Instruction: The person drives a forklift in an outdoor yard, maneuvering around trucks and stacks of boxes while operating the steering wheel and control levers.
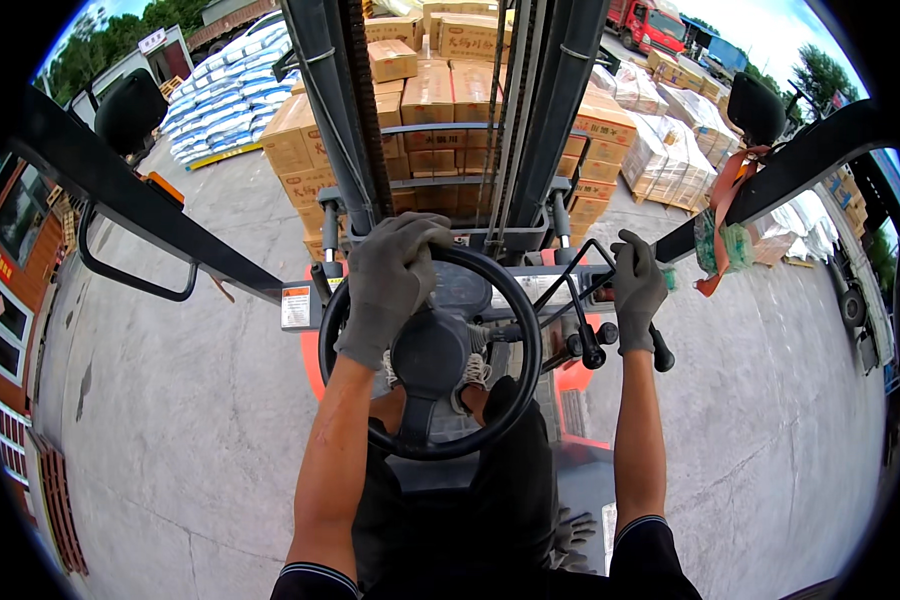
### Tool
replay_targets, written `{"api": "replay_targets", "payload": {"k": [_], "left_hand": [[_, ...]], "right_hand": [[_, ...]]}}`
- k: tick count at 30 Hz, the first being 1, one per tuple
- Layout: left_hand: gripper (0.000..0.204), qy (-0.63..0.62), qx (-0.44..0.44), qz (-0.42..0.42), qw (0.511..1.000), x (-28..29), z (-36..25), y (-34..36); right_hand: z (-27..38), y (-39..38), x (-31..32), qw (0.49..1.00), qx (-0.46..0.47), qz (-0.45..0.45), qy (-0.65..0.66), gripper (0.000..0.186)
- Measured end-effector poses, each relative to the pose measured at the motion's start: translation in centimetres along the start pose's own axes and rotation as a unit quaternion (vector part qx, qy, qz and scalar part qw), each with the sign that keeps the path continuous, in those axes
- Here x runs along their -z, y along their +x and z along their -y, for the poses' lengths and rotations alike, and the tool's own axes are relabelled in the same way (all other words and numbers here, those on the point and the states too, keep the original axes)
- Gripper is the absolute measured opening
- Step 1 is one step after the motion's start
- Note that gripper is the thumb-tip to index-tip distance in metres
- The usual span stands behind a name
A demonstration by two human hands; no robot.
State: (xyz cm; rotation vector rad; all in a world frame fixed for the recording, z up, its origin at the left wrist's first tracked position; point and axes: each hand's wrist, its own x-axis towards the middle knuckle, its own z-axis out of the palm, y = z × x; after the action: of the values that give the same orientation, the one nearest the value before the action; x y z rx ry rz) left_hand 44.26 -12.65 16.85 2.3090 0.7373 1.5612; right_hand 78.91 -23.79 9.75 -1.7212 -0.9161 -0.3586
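Observation:
In front of me is the black steering wheel (530, 320) of a forklift. My left hand (385, 285), in a grey glove, is closed on the upper left of its rim. My right hand (638, 290), gloved alike, is beside the black control levers (582, 325) to the right of the wheel. Its fingers are bent and look closed on a lever, though the glove hides the contact. One black lever knob (663, 352) shows just below that hand. Beyond the dark mast (335, 110) stand stacked brown cardboard cartons (430, 95), partly covered by the mast and its chains.
White and blue sacks (232, 95) are piled on a pallet at the far left. Wrapped pallet loads (670, 155) stand at the far right, with a red truck (650, 25) behind. An orange strap (725, 200) hangs from the right post. Grey gloves (573, 532) lie beside my seat.

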Motion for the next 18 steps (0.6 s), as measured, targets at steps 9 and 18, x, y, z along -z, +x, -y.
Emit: {"api": "replay_targets", "payload": {"k": [9, 18], "left_hand": [[0.03, -0.016, 0.006, 0.003, 1.0, 0.3, -0.4, 0.0], [0.032, -0.004, -0.014, 0.003, 1.0, 0.1, -0.1, 0.1]], "right_hand": [[-0.5, -0.3, -0.3, 1.0, 0.007, -0.016, 0.006, 0.024], [-0.4, -1.3, 0.6, 0.996, 0.023, 0.006, -0.08, 0.026]]}}
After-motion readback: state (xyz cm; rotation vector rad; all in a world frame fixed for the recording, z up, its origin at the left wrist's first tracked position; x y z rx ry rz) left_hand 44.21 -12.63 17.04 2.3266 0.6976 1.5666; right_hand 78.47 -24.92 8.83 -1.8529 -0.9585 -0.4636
